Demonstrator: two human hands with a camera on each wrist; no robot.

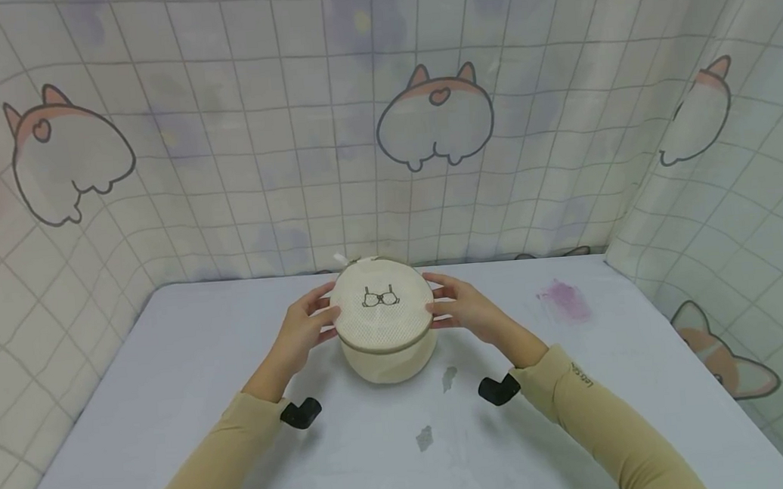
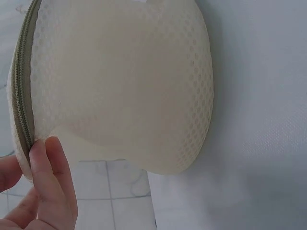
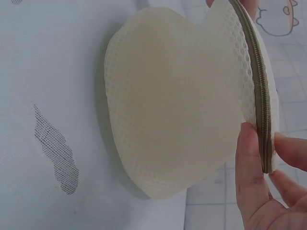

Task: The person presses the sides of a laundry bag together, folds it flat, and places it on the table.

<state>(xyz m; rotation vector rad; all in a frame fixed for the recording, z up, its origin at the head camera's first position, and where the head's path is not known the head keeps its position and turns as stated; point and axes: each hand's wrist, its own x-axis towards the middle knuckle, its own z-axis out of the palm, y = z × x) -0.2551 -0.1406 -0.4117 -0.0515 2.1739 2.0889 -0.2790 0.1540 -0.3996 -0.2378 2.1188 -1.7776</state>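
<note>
Cream drum-shaped mesh bag [image 1: 383, 322] stands at 12 o'clock on white tabletop [image 1: 369, 466], axis roughly upright, lid up. Left hand [image 1: 303, 328] pinches olive-zippered rim [image 2: 21, 81] at 9, right hand [image 1: 470, 311] at 3.

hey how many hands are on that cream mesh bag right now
2. The left hand pinches the zippered rim on the left side of the mesh bag; the right hand pinches it on the right.
</note>
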